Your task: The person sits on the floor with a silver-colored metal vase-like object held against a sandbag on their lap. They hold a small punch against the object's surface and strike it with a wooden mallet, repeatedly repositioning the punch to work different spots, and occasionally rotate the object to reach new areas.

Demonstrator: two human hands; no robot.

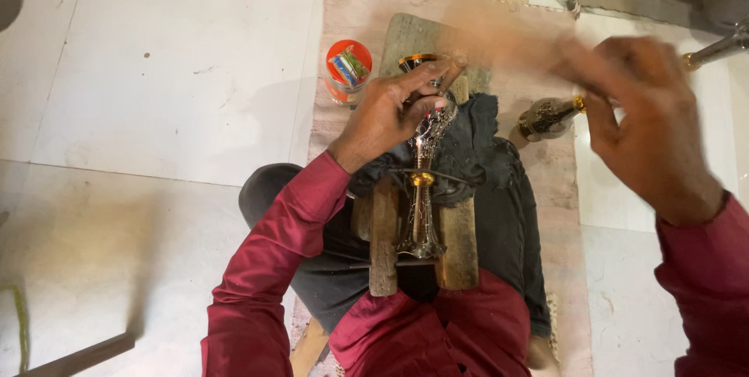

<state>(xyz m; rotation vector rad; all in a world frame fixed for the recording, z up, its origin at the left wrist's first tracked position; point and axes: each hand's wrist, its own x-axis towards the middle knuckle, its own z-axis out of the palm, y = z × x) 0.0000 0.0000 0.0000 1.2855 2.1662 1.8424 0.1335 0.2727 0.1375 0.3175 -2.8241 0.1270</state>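
Between two wooden boards [384, 236] on the lap lies a shiny metal goblet [422, 190]. Left hand [388, 112] has its grip closed on the cup end. Right hand [651, 127] is blurred; I cannot tell its grip. Next, I think, the goblet needs steady holding.

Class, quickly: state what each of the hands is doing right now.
Left hand: closed on the vase.
Right hand: blurred; cannot tell whether it holds anything.

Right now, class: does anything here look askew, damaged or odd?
Little stands out. The metal vase lies on its side across a wooden block, steadied by the left hand. The right hand is motion-blurred, so what it holds is unclear.
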